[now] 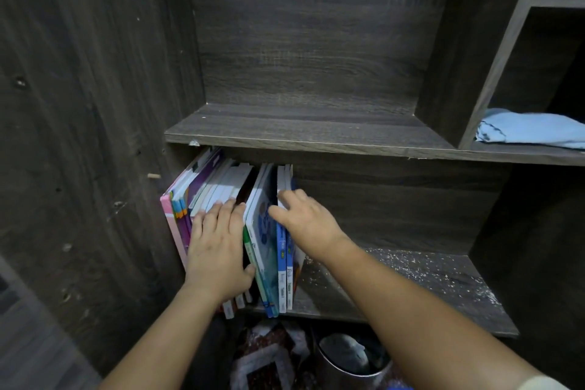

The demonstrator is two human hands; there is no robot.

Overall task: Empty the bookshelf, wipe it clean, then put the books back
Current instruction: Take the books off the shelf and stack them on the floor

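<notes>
Head view: the bookshelf (304,133) of dark wood fills the frame. Its upper board carries nothing, while the books (264,241) stand in a leaning row at the left end of the lower shelf (411,275), left of the frame's centre. The bare stretch of that shelf, to the right of the row, is speckled with pale dust or crumbs. A light blue cloth (531,130) lies folded in a side compartment at the right edge of the frame. Judging from the dust and the idle cloth, the wiping is not yet done and the emptying looks to be under way, so wiping and putting the books back are both left.

The left hand (218,250) lies flat on the spines of the left part of the row. Its fingers are straight and together, and its thumb rests at the gap beside a green-edged book. It presses rather than grips. The right hand (305,220) reaches over the blue-spined books at the right end of the row, fingers on their top edges and thumb on the teal cover beside them. It is blurred, so whether it has closed on them cannot be told.

A metal bin (351,358) stands below, at the bottom of the frame.
</notes>
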